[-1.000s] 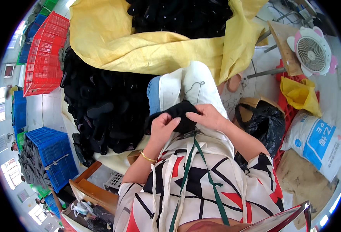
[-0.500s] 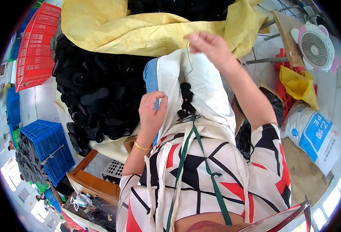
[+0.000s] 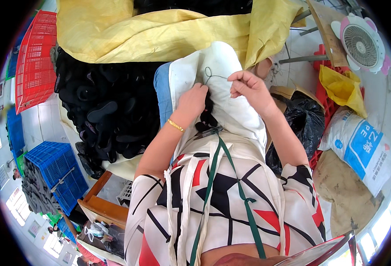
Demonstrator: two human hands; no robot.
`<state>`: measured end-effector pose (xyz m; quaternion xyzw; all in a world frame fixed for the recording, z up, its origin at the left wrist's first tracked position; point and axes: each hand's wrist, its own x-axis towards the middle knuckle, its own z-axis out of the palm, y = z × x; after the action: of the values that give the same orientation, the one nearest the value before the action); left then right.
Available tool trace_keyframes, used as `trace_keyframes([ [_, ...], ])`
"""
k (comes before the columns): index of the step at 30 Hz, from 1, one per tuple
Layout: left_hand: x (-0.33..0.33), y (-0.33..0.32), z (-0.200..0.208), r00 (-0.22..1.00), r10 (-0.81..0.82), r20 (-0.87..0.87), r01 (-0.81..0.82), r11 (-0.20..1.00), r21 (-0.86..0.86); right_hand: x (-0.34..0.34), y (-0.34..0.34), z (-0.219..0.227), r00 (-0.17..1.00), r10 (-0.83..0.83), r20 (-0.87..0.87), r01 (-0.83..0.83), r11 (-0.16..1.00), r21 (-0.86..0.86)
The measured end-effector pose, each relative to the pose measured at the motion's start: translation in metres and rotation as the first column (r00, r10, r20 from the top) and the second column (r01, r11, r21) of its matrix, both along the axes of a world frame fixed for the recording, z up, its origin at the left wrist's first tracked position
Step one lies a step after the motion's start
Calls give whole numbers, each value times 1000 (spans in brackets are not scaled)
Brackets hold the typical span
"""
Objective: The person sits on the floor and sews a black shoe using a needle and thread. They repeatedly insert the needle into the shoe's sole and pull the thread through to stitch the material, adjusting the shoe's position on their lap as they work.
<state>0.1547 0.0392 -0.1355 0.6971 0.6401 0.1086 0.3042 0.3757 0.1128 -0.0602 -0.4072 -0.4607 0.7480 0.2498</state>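
A dark thread (image 3: 219,76) with a small loop in it stretches above the white cloth (image 3: 235,113) over my lap. At its right end my right hand (image 3: 251,90) pinches it. My left hand (image 3: 193,101) is closed around the thread's lower end, its fingertips partly hidden. Under and beside that hand lies a black knotted bundle (image 3: 208,117), partly covered by the hand. A small metal tool (image 3: 209,131), its kind unclear, rests at my waist beside the green apron strap (image 3: 224,148).
A large heap of black shoe-like pieces (image 3: 111,106) lies at my left. Yellow sheeting (image 3: 160,37) spans the far side. Red crate (image 3: 36,62) and blue crate (image 3: 62,170) stand left. A black bag (image 3: 299,117), white sack (image 3: 352,146) and fan (image 3: 361,44) are right.
My right hand has come down and nearer, still holding the thread. My left hand has moved right and forward, from beside the bundle onto the thread. A loop now shows in the thread.
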Motion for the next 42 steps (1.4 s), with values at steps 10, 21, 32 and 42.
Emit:
trace_keyframes([
  [10, -58, -7, 62, 572, 601, 558, -345, 794, -502, 4, -8, -31, 998, -27, 54, 26, 1000, 12],
  [21, -56, -51, 58, 411, 537, 737, -351, 839, -416, -67, -33, -15, 968, 158, 195, -205, 946, 251],
  [32, -66, -52, 87, 792, 245, 560, -202, 970, -139, -67, -39, 10, 977, 147, 154, -185, 943, 275],
  [42, -68, -67, 89, 869, 42, 494, -161, 966, 201, -58, -25, 32, 832, 497, 247, -531, 842, 96],
])
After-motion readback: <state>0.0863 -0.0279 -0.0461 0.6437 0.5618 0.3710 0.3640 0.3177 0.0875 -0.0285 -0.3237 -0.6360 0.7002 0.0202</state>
